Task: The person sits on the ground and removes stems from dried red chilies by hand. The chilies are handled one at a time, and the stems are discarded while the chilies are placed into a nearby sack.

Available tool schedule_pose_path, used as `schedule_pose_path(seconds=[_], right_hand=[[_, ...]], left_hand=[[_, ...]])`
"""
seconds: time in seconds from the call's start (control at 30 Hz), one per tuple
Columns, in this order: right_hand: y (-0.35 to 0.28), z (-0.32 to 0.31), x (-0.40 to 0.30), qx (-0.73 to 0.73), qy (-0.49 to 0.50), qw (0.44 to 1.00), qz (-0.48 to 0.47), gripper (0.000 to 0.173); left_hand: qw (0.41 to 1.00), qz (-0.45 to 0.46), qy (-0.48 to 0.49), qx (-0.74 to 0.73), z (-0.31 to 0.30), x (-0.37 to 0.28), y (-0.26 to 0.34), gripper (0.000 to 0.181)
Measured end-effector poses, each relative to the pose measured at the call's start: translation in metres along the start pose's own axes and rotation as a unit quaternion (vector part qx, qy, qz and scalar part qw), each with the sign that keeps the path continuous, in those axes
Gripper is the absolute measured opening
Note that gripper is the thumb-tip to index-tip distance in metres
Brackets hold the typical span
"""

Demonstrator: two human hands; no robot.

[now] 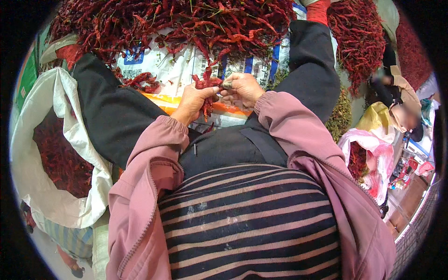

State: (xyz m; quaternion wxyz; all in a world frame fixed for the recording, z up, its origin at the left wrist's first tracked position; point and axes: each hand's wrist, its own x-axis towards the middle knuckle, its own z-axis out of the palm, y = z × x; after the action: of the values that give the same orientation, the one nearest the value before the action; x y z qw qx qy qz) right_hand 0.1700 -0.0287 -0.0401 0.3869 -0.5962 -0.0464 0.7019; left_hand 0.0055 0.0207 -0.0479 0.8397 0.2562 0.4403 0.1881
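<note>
A small bunch of dried red chili peppers point(207, 83) is gripped in my left hand point(191, 102), the thumb laid across them and some tips hanging below. My right hand point(245, 89) meets the bunch from the right, its thumb and fingers pinched at the pepper ends. At those fingertips sits a small grey-green thing point(227, 85), too small to tell what it is. Both hands are above a printed woven plastic sheet point(175, 78) between my legs. Beyond them lies a large heap of dried red chilies point(182, 24).
Left of my leg stands an open white woven sack point(26, 147) holding red chilies point(63, 157). A few loose chilies point(141, 81) lie on the sheet. To the right are another chili heap point(357, 38), greenish stems point(339, 111), a pink-and-white bag point(379, 157) and another person point(406, 87).
</note>
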Motion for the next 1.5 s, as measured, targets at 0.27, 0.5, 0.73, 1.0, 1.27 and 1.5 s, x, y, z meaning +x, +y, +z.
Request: schedule_pose_path(seconds=[0.27,0.5,0.73,1.0,1.27,1.5], right_hand=[[0.002,0.008,-0.006,-0.039,-0.02,0.999,-0.005,0.01],[-0.001,0.021,-0.014,-0.121,-0.008,0.993,-0.012,0.012],[0.001,0.021,-0.011,-0.584,-0.007,0.767,-0.264,0.018],[-0.003,0.012,-0.009,-0.798,0.101,0.534,-0.259,0.018],[-0.058,-0.076,0.007,-0.734,0.288,0.55,-0.276,0.033],[-0.073,-0.096,0.043,-0.713,0.236,0.594,-0.289,0.027]], left_hand=[[1.0,0.005,0.002,0.028,-0.001,-0.001,0.0,0.021],[0.996,0.019,0.002,0.087,-0.005,-0.001,-0.003,0.013],[0.989,0.01,0.052,0.138,-0.004,0.0,-0.005,0.01],[0.966,-0.07,0.081,0.234,-0.004,0.019,-0.013,0.013],[0.998,-0.061,0.005,0.012,-0.008,0.013,-0.002,0.018],[0.998,-0.049,-0.039,-0.007,-0.007,0.005,0.007,0.027]])
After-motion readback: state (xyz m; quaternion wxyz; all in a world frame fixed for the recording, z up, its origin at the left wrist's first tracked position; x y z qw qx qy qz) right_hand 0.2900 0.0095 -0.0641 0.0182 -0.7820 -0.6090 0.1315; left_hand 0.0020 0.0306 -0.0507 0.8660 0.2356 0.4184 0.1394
